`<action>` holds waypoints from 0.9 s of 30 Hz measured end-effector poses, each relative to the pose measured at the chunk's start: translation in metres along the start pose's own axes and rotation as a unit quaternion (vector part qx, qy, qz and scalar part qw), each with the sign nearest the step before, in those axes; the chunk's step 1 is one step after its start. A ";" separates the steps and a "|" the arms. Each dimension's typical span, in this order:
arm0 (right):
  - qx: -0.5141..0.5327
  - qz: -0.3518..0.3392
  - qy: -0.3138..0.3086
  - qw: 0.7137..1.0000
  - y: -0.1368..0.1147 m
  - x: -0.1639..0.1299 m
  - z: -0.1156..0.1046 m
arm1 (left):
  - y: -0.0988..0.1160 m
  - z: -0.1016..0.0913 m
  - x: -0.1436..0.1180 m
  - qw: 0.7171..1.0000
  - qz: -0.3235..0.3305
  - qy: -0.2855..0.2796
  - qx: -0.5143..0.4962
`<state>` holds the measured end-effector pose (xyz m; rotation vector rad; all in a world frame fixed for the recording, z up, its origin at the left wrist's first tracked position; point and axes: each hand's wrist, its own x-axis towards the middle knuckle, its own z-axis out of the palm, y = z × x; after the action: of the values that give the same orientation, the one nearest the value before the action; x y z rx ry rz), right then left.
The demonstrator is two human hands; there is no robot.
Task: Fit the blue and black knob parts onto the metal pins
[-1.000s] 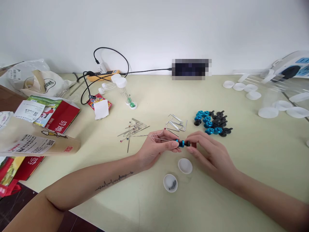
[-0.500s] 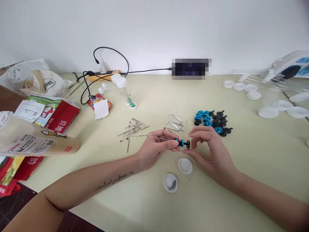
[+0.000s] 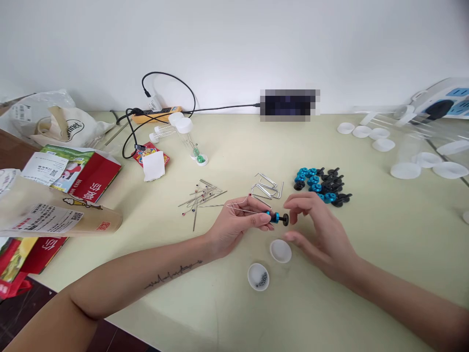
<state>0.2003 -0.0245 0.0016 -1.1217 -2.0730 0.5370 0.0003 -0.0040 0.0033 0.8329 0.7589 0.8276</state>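
My left hand (image 3: 231,226) pinches a small blue and black knobbed part (image 3: 285,219) between thumb and fingers, its black disc end pointing right. A thin bent wire (image 3: 240,203) runs out from the same hand; whether it joins the part is hidden. Just right of the disc, my right hand (image 3: 324,239) has its thumb and fingers apart and holds nothing. Below the hands sit two white caps: an upper cap (image 3: 281,251) and a lower cap (image 3: 252,282), which contains small metal bits (image 3: 262,279). Blue parts (image 3: 314,180) and black parts (image 3: 332,182) lie beyond my right hand.
Thin metal pins (image 3: 200,198) and bent metal rods (image 3: 266,188) lie beyond my left hand. Clear tubes with white lids (image 3: 184,125) stand farther back. A drink cup (image 3: 91,217) is at left, and white lids (image 3: 406,170) at right.
My right thumb has drawn away from beneath the disc, widening the gap to the fingers. My left hand and the part stay in place.
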 end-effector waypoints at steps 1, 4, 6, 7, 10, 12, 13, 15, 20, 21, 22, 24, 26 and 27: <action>0.000 0.002 -0.019 1.000 0.000 0.000 -0.001 | 0.000 0.000 0.000 1.000 0.001 0.000 -0.001; -0.018 0.006 -0.035 0.999 0.000 0.000 0.000 | -0.001 0.000 0.001 1.000 0.001 0.000 -0.002; -0.027 -0.005 -0.004 1.000 0.000 0.000 0.001 | 0.000 0.000 0.001 1.000 0.002 0.002 -0.004; -0.026 -0.012 0.015 0.999 0.000 0.000 0.001 | 0.000 0.000 0.001 1.000 0.003 0.002 -0.005; -0.020 -0.015 0.040 0.999 -0.001 0.000 0.000 | 0.001 0.001 0.000 1.000 0.004 -0.002 -0.003; -0.015 -0.003 0.009 1.000 -0.001 0.001 -0.001 | 0.001 0.001 0.000 1.000 0.003 -0.002 -0.004; -0.016 0.004 -0.013 1.000 -0.001 0.001 -0.002 | 0.000 0.000 0.000 1.000 0.002 -0.002 -0.005; -0.025 0.011 -0.043 0.999 -0.001 0.001 -0.001 | 0.000 0.000 0.000 1.000 0.003 -0.002 -0.007; -0.016 -0.008 0.026 1.000 0.000 0.001 0.001 | 0.000 0.000 0.001 1.000 0.005 0.000 -0.007; -0.009 -0.011 0.029 0.999 0.000 0.001 0.001 | 0.000 0.000 0.001 1.000 0.004 -0.003 -0.006; -0.002 -0.011 0.018 1.000 0.000 0.001 0.000 | 0.000 0.000 0.000 1.000 0.004 -0.005 -0.006; 0.002 -0.001 -0.022 1.000 0.000 0.001 -0.001 | -0.001 0.000 0.000 1.000 0.005 -0.006 -0.006; -0.006 0.007 -0.048 0.999 -0.001 0.001 -0.001 | -0.001 0.000 0.001 1.000 0.006 -0.002 -0.005; -0.010 0.008 -0.043 0.999 -0.001 0.001 0.000 | -0.001 0.000 0.001 1.000 0.006 0.000 -0.005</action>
<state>0.1997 -0.0236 0.0026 -1.1451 -2.1486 0.5822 0.0006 -0.0039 0.0022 0.8295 0.7496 0.8407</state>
